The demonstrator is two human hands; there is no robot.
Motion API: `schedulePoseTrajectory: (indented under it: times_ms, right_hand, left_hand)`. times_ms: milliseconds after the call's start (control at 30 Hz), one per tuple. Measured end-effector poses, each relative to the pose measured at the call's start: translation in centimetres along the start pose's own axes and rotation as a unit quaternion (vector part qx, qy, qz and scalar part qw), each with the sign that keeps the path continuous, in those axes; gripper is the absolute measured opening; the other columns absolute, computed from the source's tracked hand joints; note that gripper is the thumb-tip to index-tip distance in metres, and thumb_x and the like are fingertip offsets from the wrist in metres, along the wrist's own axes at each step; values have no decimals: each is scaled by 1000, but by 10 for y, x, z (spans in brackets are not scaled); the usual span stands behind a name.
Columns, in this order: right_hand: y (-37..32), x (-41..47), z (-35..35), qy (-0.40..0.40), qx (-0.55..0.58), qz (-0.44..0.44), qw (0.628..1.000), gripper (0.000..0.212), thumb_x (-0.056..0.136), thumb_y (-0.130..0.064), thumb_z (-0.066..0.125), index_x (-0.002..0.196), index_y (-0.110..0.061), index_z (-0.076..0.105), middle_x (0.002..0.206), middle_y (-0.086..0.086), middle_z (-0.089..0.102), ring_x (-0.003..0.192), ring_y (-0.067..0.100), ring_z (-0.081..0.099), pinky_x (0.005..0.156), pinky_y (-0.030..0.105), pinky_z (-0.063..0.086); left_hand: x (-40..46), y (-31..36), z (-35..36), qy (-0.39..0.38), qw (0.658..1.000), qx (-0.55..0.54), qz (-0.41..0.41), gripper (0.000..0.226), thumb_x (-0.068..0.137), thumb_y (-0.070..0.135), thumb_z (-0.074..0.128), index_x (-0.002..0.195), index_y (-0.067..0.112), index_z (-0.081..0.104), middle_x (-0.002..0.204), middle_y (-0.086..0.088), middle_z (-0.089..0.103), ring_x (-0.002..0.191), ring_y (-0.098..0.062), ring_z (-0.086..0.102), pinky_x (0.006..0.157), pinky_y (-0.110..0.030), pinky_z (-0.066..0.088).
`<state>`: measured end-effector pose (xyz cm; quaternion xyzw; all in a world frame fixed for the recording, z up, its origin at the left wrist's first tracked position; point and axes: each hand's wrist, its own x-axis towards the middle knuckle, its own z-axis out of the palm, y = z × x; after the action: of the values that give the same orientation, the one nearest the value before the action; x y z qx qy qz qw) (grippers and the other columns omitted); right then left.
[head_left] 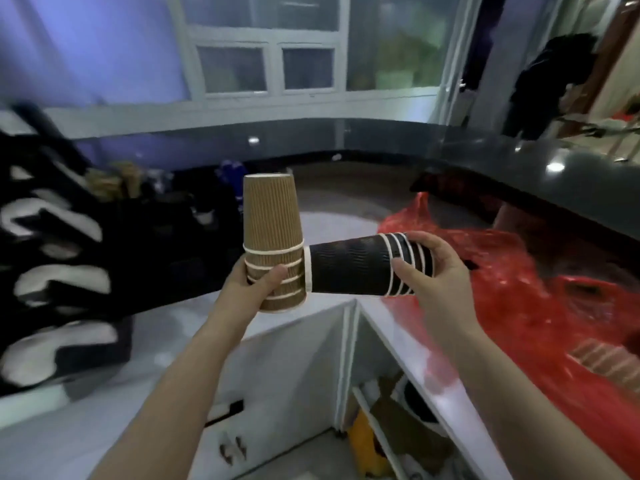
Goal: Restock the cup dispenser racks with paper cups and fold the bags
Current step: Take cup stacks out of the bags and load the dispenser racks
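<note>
We have two stacks in the air at the centre of the frame: our left hand wraps its fingers and thumb round the lower rims of the brown cup stack, held upright with the bases pointing up, while our right hand curls round the rimmed end of the black cup stack, which lies sideways, its closed end just touching the brown one. Both are ripple-wall paper cups, so we judge them very light and grippy under the fingers, but easy to dent if squeezed hard; the rolled white rims are the stiffest part, and that is where both hands sit, which looks sensible. Nested cups can slide apart, so tipping the open end downward risks shedding the outer ones; a hold that spans several rims keeps a stack together. To the right of the frame the red plastic bag slumps on the white worktop, thin, limp and slippery we reckon, with more brown cups showing through it low at the right. At the left edge the black dispenser rack is blurred, its white openings visible but not their contents.
</note>
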<state>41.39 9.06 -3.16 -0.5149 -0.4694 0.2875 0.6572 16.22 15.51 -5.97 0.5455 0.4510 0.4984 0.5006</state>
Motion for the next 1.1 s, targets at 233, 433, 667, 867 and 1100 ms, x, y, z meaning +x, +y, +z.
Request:
schedulePoseTrajectory:
  times_ms: [233, 433, 667, 867, 1100]
  right_hand:
    - [-26, -57, 160, -260, -75, -108, 957, 76, 65, -10, 83, 116, -47, 41, 116, -26, 48, 101, -14, 48, 79, 2, 40]
    - [-64, -111, 277, -389, -44, -155, 907, 93, 66, -7, 83, 134, -48, 35, 121, -36, 46, 111, -16, 46, 84, 0, 40]
    - [-108, -193, 432, -377, 8, -247, 893, 80, 71, -2, 78, 127, -45, 39, 116, -47, 43, 110, -15, 47, 84, -1, 36]
    - [-99, -236, 531, -361, 36, -163, 918, 79, 67, -2, 79, 122, -48, 45, 109, -27, 58, 98, 1, 61, 78, 15, 51]
    - [-87, -217, 612, -311, 104, -53, 943, 78, 60, 9, 79, 120, -33, 51, 97, -14, 64, 84, -3, 64, 65, 11, 50]
  left_hand:
    - [-88, 21, -184, 187, 982, 26, -1, 65, 57, 50, 81, 115, 31, 57, 107, 5, 70, 100, -20, 66, 88, -49, 52]
    - [-164, 47, -309, 234, 969, 38, 63, 67, 60, 58, 78, 119, 32, 58, 115, 0, 68, 106, -20, 65, 96, -45, 46]
    - [-220, 83, -473, 264, 954, 71, 121, 76, 61, 61, 79, 123, 21, 57, 116, -9, 67, 109, -29, 63, 96, -55, 46]
    - [-232, 87, -571, 320, 939, 75, 103, 72, 54, 42, 86, 116, 25, 55, 105, 6, 71, 99, -9, 67, 72, -16, 53]
    - [-206, 83, -659, 350, 914, 190, 73, 71, 63, 22, 86, 124, 17, 51, 110, 7, 65, 98, -4, 62, 79, -23, 50]
